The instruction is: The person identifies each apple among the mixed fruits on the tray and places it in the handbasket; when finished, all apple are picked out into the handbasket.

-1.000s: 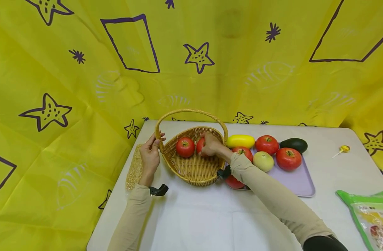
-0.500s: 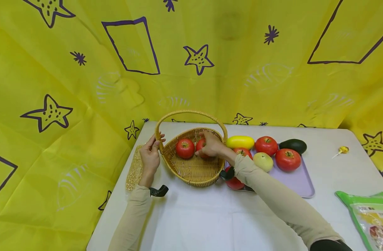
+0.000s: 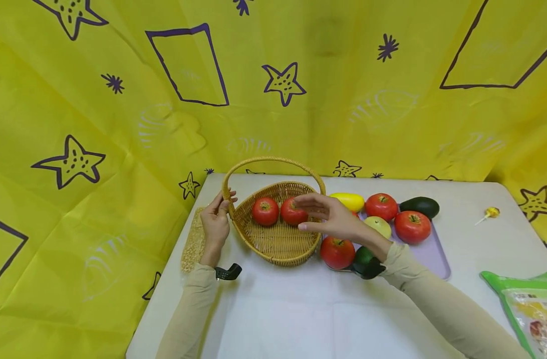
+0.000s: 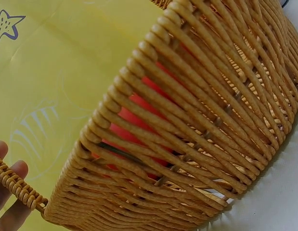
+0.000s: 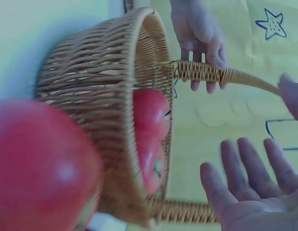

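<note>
A wicker basket [image 3: 278, 249] with a tall handle stands on the table, two red tomatoes [image 3: 265, 211] side by side inside it. My left hand [image 3: 215, 224] grips the left foot of the basket's handle [image 5: 199, 71], fingers wrapped around it in the right wrist view. Over the basket's right rim hovers my right hand [image 3: 334, 217], its fingers spread and holding nothing. Beneath and beside that hand lies a lilac tray [image 3: 440, 254] bearing more tomatoes [image 3: 412, 227], a yellow oblong vegetable [image 3: 348, 201], a pale round fruit [image 3: 378, 227] and dark green produce [image 3: 419, 207].
A bag of pale grains [image 3: 192, 247] lies left of the basket, behind my left wrist. Farther right are a yellow-wrapped lollipop [image 3: 491, 213] and a green-edged plastic package [image 3: 524, 304]. A yellow patterned sheet [image 3: 327, 124] hangs behind the table.
My right hand has let go of the right-hand tomato in the basket and drawn back up and to the right, its fingers spreading. My left hand stays on the handle.
</note>
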### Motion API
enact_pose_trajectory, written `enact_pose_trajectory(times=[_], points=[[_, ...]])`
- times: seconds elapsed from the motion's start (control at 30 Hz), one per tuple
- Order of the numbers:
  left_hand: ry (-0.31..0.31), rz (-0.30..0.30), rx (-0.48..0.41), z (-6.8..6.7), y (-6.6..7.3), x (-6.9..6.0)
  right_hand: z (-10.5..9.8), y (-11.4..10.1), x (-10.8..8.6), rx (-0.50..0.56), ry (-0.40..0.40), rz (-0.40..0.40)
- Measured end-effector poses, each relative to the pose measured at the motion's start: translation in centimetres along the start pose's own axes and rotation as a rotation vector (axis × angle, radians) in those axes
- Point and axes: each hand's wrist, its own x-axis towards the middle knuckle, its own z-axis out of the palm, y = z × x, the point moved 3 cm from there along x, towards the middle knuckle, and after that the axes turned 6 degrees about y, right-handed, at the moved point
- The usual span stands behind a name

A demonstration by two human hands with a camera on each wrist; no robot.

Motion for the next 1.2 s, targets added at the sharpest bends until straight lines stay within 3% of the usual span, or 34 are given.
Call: enact_pose_trajectory(times=[0.23,0.43,0.63,1.2], points=[[0.0,-0.007,-0.003,0.0,-0.1,0.3,-3.1,1.1,-3.7,-0.04,0.062,-0.038],[0.006,-0.009,-0.01,0.2,0.1,0.4,-4.5,2.9,-5.8,-0.021,0.077,0.003],[0.007,-0.011,-0.01,0.2,0.1,0.2,-4.3,4.4,-7.1,-0.011,0.083,0.008],[0.006,-0.011,-0.031,0.1,-0.1,0.1,-3.0,6.4,-8.5,-0.301,0.066,-0.019]])
